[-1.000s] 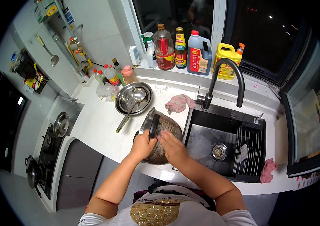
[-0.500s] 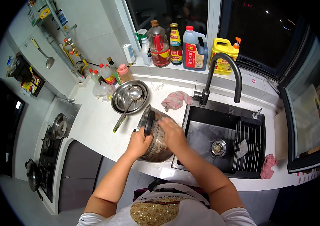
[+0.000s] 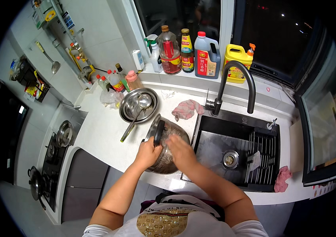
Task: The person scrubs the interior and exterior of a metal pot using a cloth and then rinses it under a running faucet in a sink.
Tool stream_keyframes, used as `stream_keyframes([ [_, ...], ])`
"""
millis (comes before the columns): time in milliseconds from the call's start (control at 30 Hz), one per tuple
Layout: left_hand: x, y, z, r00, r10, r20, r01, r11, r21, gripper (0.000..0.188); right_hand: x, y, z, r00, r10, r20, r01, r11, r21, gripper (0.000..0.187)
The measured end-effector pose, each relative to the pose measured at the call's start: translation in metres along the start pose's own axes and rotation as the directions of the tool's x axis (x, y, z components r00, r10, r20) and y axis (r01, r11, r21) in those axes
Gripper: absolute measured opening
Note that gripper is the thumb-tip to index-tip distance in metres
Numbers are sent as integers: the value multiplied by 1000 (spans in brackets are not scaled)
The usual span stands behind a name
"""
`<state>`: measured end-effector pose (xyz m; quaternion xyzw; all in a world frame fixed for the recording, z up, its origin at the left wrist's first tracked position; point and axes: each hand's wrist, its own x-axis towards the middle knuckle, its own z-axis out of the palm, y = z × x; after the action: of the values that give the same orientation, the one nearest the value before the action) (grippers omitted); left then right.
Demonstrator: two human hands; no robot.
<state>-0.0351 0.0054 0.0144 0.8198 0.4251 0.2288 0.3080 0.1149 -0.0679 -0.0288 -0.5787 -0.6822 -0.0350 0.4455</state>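
A stainless steel pot (image 3: pixel 167 164) lies tilted on its side on the counter, left of the sink, with brownish stains on its outer wall. My left hand (image 3: pixel 148 154) is closed around the black handle (image 3: pixel 159 133) at its rim. Against the pot's outer side is my right hand (image 3: pixel 181 153), its fingers smeared by motion; whether something is under them is hidden. Just beyond the pot, a ladle (image 3: pixel 144 102) with a green-tipped handle rests in nested steel bowls (image 3: pixel 125 113).
The black sink (image 3: pixel 211 152) with a drying rack (image 3: pixel 263 158) and dark faucet (image 3: pixel 251 89) lies to the right. A pink cloth (image 3: pixel 187 109) sits behind the pot, another cloth (image 3: pixel 282 179) right of the sink. Bottles (image 3: pixel 170 53) line the windowsill; a stove (image 3: pixel 53 162) is far left.
The whole view has shifted slightly, so everything sits a little lower. My left hand keeps its hold on the handle; my right hand has moved slightly over the pot's side.
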Motion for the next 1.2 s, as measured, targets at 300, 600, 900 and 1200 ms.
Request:
stream_keyframes([
  [300,0,-1,-1,1000,-21,4,21,1000,14,19,11,4,3,997,77,-23,-78,997,-18,29],
  [600,9,1,2,1000,-30,-9,30,999,11,21,21,7,0,994,100,-32,-100,995,16,33],
  [900,8,3,8,999,-36,31,36,999,14,24,21,11,-10,990,143,-6,-143,990,22,30],
  [1200,5,0,6,1000,-10,-14,10,1000,15,26,18,4,-4,992,124,6,-124,992,2,28],
])
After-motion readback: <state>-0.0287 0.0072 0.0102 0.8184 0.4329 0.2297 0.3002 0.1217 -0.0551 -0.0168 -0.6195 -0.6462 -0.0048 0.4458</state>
